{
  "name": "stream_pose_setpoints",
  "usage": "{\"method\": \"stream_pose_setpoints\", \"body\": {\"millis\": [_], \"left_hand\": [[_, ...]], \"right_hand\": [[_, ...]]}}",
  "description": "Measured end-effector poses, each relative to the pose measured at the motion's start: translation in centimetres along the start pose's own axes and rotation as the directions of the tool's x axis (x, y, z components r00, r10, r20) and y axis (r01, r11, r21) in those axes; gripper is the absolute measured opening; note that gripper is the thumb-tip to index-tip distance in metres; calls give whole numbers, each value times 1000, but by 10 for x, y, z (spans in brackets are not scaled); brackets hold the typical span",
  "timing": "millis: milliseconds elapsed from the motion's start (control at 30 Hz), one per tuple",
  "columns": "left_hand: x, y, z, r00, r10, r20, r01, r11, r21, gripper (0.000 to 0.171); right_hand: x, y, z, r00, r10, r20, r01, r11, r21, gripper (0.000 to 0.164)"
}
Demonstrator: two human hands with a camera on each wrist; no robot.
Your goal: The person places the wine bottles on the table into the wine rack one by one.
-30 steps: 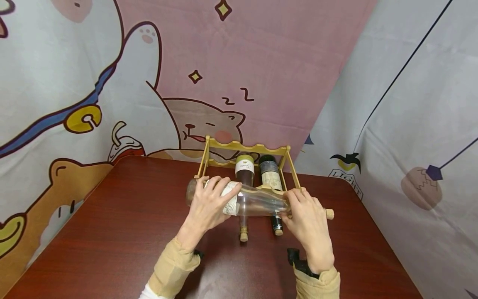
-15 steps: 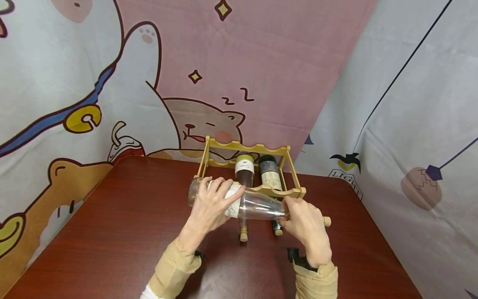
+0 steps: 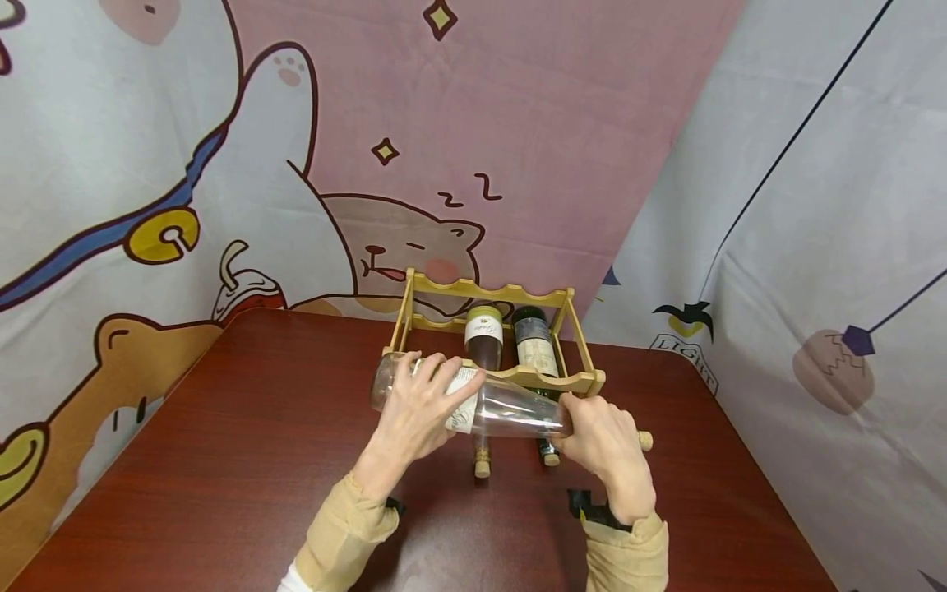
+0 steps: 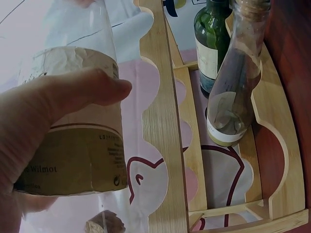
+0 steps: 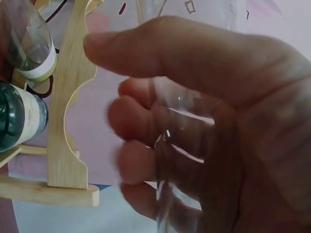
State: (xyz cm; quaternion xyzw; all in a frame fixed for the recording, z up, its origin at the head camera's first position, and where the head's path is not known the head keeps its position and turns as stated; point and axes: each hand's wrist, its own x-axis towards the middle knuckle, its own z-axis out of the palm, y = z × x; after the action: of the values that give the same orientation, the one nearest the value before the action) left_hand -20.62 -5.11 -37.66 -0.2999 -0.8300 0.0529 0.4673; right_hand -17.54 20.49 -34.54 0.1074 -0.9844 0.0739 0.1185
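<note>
A clear glass wine bottle with a white and gold label lies nearly level in front of the rack, its corked neck to the right and a little lower. My left hand grips its body near the base, thumb across the label. Round its neck curl the fingers of my right hand; the cork sticks out beyond. Behind it stands a wooden wine rack, holding a clear bottle and a green bottle, necks pointing toward me. The held bottle partly covers both necks.
The rack stands at the back of the dark red wooden table. Its scalloped rails have bare hollows on either side of the two bottles. A printed cloth hangs close behind the table.
The bottle's neck end has dipped slightly toward me and shifted a little left, along with my right hand. Over the last half second almost nothing has moved. The rack and its bottles are unchanged.
</note>
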Motion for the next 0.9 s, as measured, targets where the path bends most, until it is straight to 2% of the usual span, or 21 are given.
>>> {"method": "stream_pose_setpoints", "body": {"millis": [500,900], "left_hand": [[-1,0,3,999,-18,28,18,1000,-21,98],[-3,2,5,994,-56,98,65,994,-92,100]], "right_hand": [[3,6,7,991,-98,-93,97,995,-16,25],[0,7,15,978,-131,-163,123,991,-61,24]]}}
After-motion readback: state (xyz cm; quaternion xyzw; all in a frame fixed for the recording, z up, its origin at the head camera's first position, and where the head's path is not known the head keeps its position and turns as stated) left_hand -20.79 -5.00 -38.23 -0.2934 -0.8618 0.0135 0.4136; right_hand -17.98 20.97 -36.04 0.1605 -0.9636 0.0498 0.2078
